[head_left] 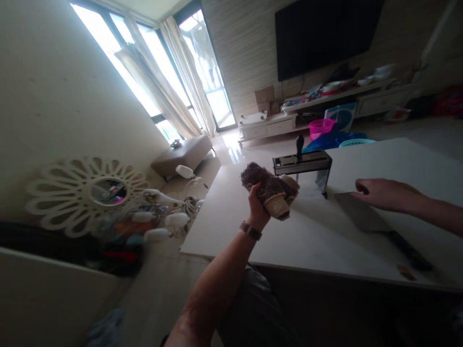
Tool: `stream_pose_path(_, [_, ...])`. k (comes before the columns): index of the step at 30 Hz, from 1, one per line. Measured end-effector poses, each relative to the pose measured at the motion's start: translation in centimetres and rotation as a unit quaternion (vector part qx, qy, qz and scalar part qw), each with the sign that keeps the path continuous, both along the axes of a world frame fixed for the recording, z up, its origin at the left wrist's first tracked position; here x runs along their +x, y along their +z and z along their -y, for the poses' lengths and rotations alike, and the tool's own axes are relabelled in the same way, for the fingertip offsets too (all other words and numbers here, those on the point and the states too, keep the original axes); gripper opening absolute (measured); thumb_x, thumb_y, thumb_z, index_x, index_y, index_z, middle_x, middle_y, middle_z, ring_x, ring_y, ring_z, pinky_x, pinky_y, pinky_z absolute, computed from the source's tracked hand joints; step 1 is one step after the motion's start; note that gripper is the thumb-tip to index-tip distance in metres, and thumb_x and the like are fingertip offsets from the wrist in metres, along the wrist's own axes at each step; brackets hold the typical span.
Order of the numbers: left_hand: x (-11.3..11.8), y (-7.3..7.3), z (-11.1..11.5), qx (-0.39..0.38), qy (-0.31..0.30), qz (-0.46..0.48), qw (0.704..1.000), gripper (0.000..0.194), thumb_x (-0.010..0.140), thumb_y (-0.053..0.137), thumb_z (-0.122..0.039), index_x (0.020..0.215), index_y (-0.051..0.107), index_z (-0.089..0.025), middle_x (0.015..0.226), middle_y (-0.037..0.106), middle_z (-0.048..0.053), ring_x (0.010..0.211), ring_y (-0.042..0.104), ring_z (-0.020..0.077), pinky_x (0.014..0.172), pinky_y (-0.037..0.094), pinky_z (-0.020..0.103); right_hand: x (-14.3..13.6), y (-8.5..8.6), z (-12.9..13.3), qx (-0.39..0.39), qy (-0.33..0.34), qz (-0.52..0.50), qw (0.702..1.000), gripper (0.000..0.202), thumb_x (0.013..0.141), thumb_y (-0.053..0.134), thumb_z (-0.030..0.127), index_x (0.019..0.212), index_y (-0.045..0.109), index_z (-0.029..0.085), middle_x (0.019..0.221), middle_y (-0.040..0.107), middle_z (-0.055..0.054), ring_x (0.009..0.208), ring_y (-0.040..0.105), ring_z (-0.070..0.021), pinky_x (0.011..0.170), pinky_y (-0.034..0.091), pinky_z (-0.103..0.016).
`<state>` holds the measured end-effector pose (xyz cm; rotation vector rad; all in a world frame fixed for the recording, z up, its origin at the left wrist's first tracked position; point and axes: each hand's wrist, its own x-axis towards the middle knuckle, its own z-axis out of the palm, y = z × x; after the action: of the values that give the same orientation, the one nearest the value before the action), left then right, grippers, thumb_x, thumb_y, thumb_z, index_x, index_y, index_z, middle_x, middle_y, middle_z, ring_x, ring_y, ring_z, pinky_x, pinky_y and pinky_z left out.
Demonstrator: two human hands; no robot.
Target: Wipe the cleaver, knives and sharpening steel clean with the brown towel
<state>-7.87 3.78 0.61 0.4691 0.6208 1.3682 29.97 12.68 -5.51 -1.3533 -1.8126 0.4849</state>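
Living room of a home: large dark flat television point(327, 38), wall-mounted; long low white cabinet point(282, 127) beneath it, drawers fitted, household clutter point(332, 88) along its top; cardboard boxes point(265, 96), at its left end; tall windows point(213, 72) with pale full-length curtains point(155, 91); upholstered bench point(188, 152), near the windows; mirror point(108, 191), white petal-pattern surround; pink plastic basket point(321, 128), on pale glossy floor point(231, 153); white-topped table point(224, 212), foreground.

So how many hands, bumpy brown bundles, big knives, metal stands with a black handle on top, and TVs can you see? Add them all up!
Hands: 2, the left hand and the right hand
Bumpy brown bundle: 1
Big knife: 1
Metal stand: 1
TV: 1
Total: 6
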Motion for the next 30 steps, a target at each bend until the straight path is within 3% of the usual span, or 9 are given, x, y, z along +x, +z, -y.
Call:
stream_pose_path(3, [0.2,-0.4,-0.2,0.006,0.007,0.013,1.0,0.036,0.087,0.058,-0.039,0.112,0.069,-0.017,0.117,0.074,0.013,0.108,0.071,0.0307,0.1,0.056,0.053,-1.9,2.0,-1.2,0.071,0.042,-0.097,0.992,0.048,0.072,0.085,0.059,0.057,0.051,0.027,0.047,0.045,0.009,0.033,0.031,-0.0053,0.063,0.056,-0.043])
stream_pose_path(5, [0.6,0.0,-0.2,-0.015,0.01,0.013,1.0,0.035,0.087,0.057,-0.039,0.112,0.069,-0.017,0.116,0.074,0.014,0.108,0.072,0.0318,0.098,0.057,0.055,-3.6,4.7,-1.1,0.041,-0.001,0.0,0.999,0.046,0.076,0.081,0.057,0.056,0.053,0.026,0.05,0.045,0.007,0.039,0.038,-0.007,0.062,0.05,-0.041])
stream_pose_path(8, [1.0,1.1,-0.1,-0.027,-0.028,0.042,0.998,0.039,0.087,0.057,-0.04,0.116,0.068,-0.015,0.112,0.076,0.015,0.101,0.074,0.0338,0.093,0.06,0.059,-6.8,8.9,-1.0,0.047,-0.027,0.102,0.993,0.031,0.071,0.087,0.033,0.064,0.058,0.023,0.066,0.057,-0.001,0.055,0.053,-0.0139,0.065,0.047,-0.04])
stream_pose_path(11, [0.9,1.4,-0.3,-0.021,0.016,0.053,0.998,0.032,0.083,0.063,-0.027,0.113,0.069,-0.015,0.097,0.079,0.012,0.082,0.077,0.0307,0.083,0.064,0.057,-9.6,10.8,-2.6,0.084,-0.026,0.2,0.976,0.017,0.078,0.075,0.025,0.084,0.06,0.022,0.088,0.066,-0.007,0.071,0.061,-0.0183,0.069,0.05,-0.037])
stream_pose_path(13, [0.7,1.0,-0.7,-0.014,0.023,0.056,0.998,0.034,0.081,0.065,-0.024,0.113,0.069,-0.014,0.094,0.08,0.013,0.077,0.077,0.0329,0.073,0.066,0.058,-10.7,11.2,-4.4,0.109,-0.021,0.237,0.965,0.02,0.082,0.068,0.033,0.095,0.057,0.021,0.101,0.066,-0.008,0.079,0.063,-0.0191,0.075,0.054,-0.036])
stream_pose_path(17, [0.0,0.0,-1.5,-0.025,0.052,0.045,0.997,0.036,0.077,0.068,-0.02,0.112,0.071,-0.011,0.087,0.08,0.015,0.067,0.076,0.0315,0.063,0.067,0.05,-13.0,11.4,-7.1,0.114,-0.005,0.101,0.988,0.04,0.077,0.072,0.041,0.105,0.053,0.021,0.108,0.064,-0.01,0.09,0.064,-0.0217,0.086,0.055,-0.039])
stream_pose_path(22, [-0.1,-0.8,-2.1,-0.035,0.064,0.035,0.997,0.036,0.079,0.068,-0.021,0.113,0.071,-0.012,0.088,0.08,0.014,0.064,0.076,0.0299,0.06,0.068,0.048,-14.9,11.2,-8.2,0.079,0.026,0.053,0.995,0.055,0.073,0.076,0.054,0.109,0.055,0.019,0.11,0.066,-0.012,0.096,0.066,-0.0238,0.09,0.055,-0.039])
stream_pose_path(26, [0.3,-1.6,-2.5,-0.044,0.041,0.042,0.997,0.041,0.079,0.069,-0.021,0.119,0.07,-0.011,0.09,0.08,0.016,0.066,0.077,0.0326,0.06,0.067,0.05,-15.4,10.4,-9.1,0.072,0.019,0.035,0.997,0.051,0.074,0.076,0.052,0.108,0.057,0.019,0.103,0.069,-0.01,0.083,0.066,-0.0216,0.081,0.056,-0.038])
stream_pose_path(30, [0.9,-2.1,-2.7,-0.061,0.033,0.056,0.996,0.046,0.081,0.066,-0.021,0.125,0.068,-0.009,0.094,0.08,0.018,0.068,0.077,0.0347,0.061,0.067,0.051,-15.8,9.8,-10.3,0.064,0.019,-0.013,0.998,0.029,0.082,0.07,0.041,0.1,0.059,0.021,0.095,0.07,-0.006,0.079,0.066,-0.0182,0.076,0.056,-0.033])
